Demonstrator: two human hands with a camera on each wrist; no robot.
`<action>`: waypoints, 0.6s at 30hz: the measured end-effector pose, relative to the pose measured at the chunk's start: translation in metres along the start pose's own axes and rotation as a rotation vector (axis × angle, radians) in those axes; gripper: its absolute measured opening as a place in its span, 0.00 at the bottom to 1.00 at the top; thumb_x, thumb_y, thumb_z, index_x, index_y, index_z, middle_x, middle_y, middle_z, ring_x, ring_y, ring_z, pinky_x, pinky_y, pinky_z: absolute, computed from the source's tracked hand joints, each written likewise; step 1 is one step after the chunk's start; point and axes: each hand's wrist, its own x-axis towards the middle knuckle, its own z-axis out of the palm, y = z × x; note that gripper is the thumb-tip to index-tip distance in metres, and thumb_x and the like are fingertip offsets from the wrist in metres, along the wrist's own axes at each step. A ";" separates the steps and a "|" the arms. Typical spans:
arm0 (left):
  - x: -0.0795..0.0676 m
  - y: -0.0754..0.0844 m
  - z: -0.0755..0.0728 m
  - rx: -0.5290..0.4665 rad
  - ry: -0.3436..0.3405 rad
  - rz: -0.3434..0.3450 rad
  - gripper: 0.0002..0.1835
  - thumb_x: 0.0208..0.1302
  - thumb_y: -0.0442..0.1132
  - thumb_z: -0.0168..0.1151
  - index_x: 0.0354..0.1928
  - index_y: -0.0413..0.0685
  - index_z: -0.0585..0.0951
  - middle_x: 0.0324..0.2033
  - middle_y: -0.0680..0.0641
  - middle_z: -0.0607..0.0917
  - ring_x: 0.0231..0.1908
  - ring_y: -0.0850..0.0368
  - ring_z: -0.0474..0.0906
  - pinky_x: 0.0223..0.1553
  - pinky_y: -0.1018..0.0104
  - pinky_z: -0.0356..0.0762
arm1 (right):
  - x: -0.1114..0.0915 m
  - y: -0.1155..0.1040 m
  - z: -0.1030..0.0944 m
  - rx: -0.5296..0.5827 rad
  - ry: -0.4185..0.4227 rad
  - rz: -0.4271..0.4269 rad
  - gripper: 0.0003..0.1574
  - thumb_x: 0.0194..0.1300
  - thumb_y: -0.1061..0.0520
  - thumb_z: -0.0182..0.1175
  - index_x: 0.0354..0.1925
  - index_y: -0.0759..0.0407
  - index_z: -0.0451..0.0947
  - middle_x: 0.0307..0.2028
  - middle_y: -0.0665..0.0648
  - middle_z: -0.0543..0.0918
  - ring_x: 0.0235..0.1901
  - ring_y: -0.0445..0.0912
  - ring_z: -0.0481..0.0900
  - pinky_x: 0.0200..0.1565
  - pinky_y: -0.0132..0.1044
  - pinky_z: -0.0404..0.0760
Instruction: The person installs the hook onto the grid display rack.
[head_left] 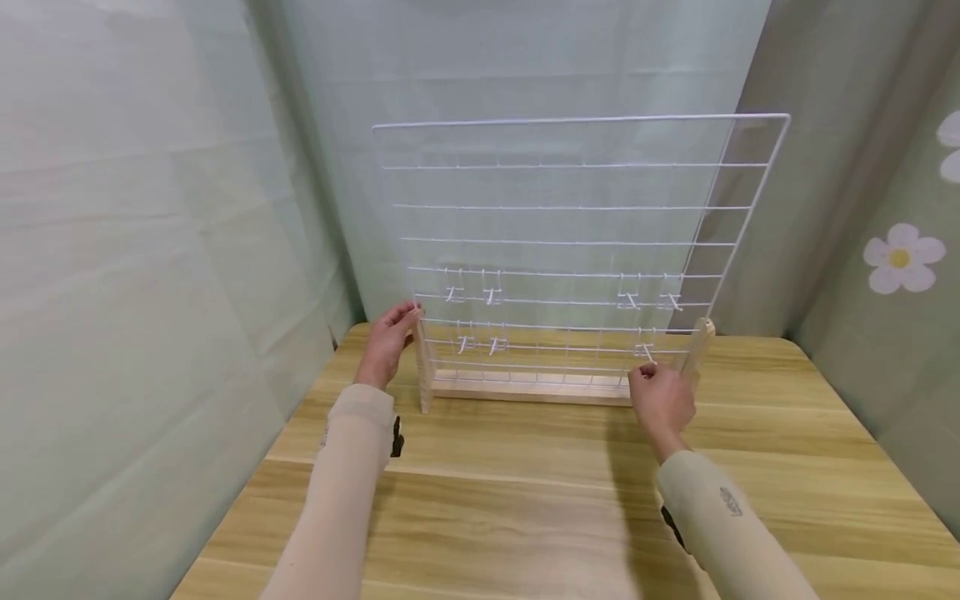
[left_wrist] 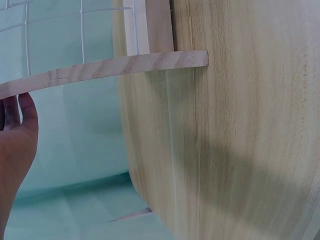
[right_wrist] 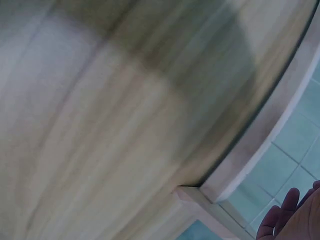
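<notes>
A white wire grid rack (head_left: 581,121) stands upright in a wooden base (head_left: 525,387) on the table. Several small white wire hooks (head_left: 491,296) hang on its lower rows. My left hand (head_left: 388,342) grips the upper end of the left wooden side post (head_left: 424,375); in the left wrist view, fingertips meet the post's outer side. At the lower right of the grid, my right hand (head_left: 663,400) has its fingers curled at the prong of a wire hook (head_left: 645,348). The hook's tip is partly hidden by the fingers. The right wrist view shows only curled fingers (right_wrist: 287,210) in its corner.
The wood-grain table (head_left: 510,500) extends in front of the rack. A right wooden side post (head_left: 701,337) stands beside my right hand. Pale green curtains (head_left: 525,50) hang behind and at both sides, with white flowers (head_left: 903,258) on the right one.
</notes>
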 end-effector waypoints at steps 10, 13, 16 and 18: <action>0.003 0.000 0.006 0.016 -0.009 0.002 0.25 0.75 0.48 0.54 0.66 0.39 0.71 0.65 0.43 0.72 0.61 0.52 0.68 0.66 0.53 0.64 | 0.000 0.022 -0.007 0.001 0.097 0.037 0.17 0.61 0.51 0.53 0.36 0.57 0.85 0.34 0.63 0.86 0.33 0.64 0.81 0.24 0.53 0.70; 0.003 0.000 0.004 0.039 -0.012 0.001 0.25 0.75 0.49 0.54 0.66 0.42 0.72 0.65 0.43 0.72 0.61 0.51 0.68 0.66 0.53 0.65 | 0.002 0.029 -0.013 0.005 0.105 0.025 0.18 0.62 0.50 0.53 0.37 0.57 0.86 0.35 0.63 0.86 0.33 0.64 0.82 0.25 0.52 0.70; 0.004 -0.002 0.004 0.054 -0.002 0.013 0.26 0.74 0.50 0.55 0.67 0.43 0.72 0.65 0.41 0.72 0.60 0.51 0.68 0.65 0.52 0.66 | 0.005 0.038 -0.020 0.003 0.116 0.009 0.19 0.65 0.50 0.53 0.39 0.59 0.85 0.36 0.63 0.86 0.35 0.63 0.82 0.27 0.53 0.71; 0.004 -0.004 0.003 0.084 0.004 0.041 0.27 0.74 0.49 0.55 0.68 0.42 0.71 0.65 0.39 0.72 0.60 0.50 0.69 0.64 0.52 0.67 | 0.009 0.045 -0.027 -0.002 0.124 0.008 0.19 0.66 0.49 0.53 0.40 0.60 0.85 0.37 0.62 0.86 0.36 0.62 0.82 0.29 0.53 0.71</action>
